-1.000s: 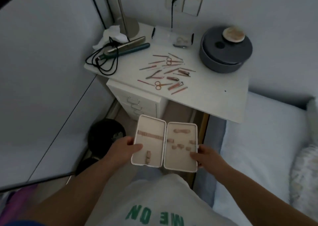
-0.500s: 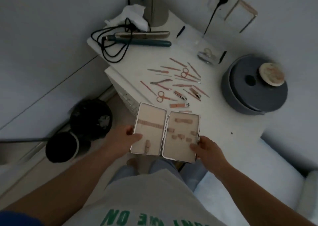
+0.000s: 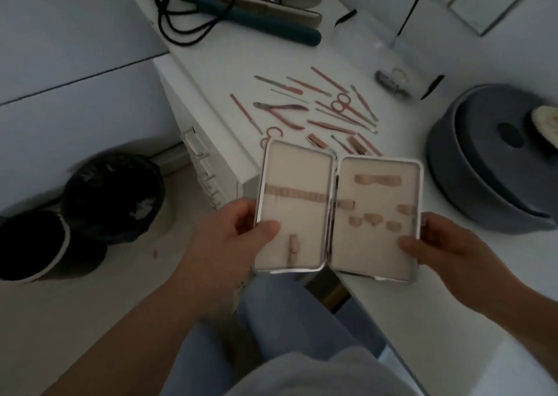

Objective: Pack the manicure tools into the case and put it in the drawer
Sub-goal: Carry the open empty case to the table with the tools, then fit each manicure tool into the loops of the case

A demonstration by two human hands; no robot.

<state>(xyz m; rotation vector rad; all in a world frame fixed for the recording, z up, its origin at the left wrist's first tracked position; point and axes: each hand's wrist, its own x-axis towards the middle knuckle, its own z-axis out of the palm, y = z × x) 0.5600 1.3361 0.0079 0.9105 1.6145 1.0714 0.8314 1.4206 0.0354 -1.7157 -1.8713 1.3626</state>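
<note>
I hold an open white manicure case (image 3: 338,214) flat in front of me, its two beige halves showing pink elastic loops with no tools in them. My left hand (image 3: 229,238) grips the left half, thumb on the lining. My right hand (image 3: 440,244) grips the right edge. Several pink manicure tools (image 3: 320,109), among them nippers, scissors and files, lie spread on the white nightstand (image 3: 211,63) just beyond the case. The case's far edge covers a few of them. The nightstand's drawers (image 3: 199,160) with metal handles face left, shut.
A teal hair straightener (image 3: 265,18) with a black cable lies at the back of the nightstand. A grey round lidded container (image 3: 489,166) stands at the right. Two dark bins (image 3: 114,196) sit on the floor at the left. My legs are below the case.
The view has closed in on the nightstand and turned. The open case, held the same way in both hands, now reaches over the near edge of the tool spread.
</note>
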